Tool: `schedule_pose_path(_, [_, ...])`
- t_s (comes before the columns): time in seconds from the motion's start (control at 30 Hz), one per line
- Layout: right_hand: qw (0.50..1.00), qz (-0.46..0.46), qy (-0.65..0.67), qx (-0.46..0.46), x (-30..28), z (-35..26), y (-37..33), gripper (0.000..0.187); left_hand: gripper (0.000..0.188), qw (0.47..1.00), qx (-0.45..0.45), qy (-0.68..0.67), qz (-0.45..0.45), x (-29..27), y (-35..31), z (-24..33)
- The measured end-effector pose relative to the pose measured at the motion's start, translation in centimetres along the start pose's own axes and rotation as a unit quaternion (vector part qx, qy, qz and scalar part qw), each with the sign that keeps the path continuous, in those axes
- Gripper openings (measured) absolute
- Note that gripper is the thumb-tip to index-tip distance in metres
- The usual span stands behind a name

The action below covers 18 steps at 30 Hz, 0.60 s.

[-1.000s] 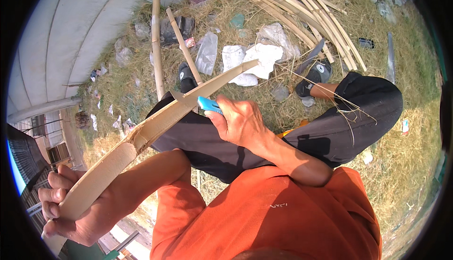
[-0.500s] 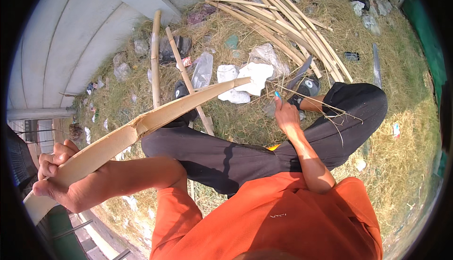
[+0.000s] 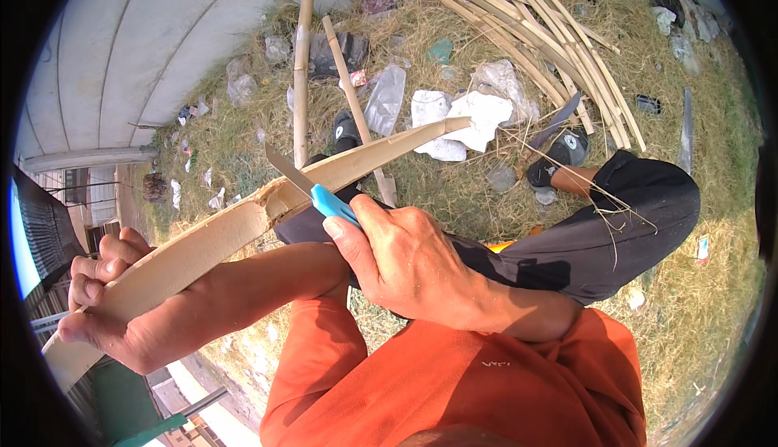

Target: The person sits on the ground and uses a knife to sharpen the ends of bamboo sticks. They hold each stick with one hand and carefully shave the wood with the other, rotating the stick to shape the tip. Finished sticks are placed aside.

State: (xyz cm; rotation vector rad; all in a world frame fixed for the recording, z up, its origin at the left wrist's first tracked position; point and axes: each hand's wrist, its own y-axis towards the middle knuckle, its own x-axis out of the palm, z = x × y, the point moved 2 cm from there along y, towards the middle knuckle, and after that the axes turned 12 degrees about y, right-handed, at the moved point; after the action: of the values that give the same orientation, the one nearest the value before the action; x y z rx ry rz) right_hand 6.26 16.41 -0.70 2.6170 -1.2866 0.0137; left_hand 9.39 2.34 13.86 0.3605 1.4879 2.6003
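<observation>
My left hand (image 3: 117, 301) is wrapped around the lower end of a split bamboo piece (image 3: 198, 248), pale inner face up. The piece slants up to the right and has a rough node near its middle. My right hand (image 3: 409, 256) is closed on the blue handle of a knife (image 3: 331, 204). The knife's thin blade lies across the bamboo just past the node; whether its edge touches the wood I cannot tell. Part of the bamboo's far half tapers over the white foam pieces (image 3: 482, 119).
Several long bamboo strips (image 3: 539, 38) lie piled on the dry grass at the far right. A bamboo pole (image 3: 302, 82) leans at the wall (image 3: 138, 50), beside a thinner strip (image 3: 348, 90). A dark curved blade (image 3: 557, 125) rests near my right shoe (image 3: 571, 147), and plastic litter is scattered about.
My right hand has swung left and up with the knife, from beside my right knee to over the bamboo's node. My left hand keeps its hold. The view has shifted slightly.
</observation>
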Motion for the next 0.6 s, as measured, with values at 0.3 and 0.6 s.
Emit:
schedule_pose_path(0.3, [0.991,0.05,-0.111,-0.056,0.0,2.4,-0.3,0.033,0.041,0.995,0.079,0.056,-0.004,0.1,-1.1,0.5])
schedule_pose_path(0.6, [0.993,0.084,-0.064,0.059,-3.2,5.4,-1.8,0.033,0.034,0.99,0.1,0.087,0.051,0.2,-2.2,1.2])
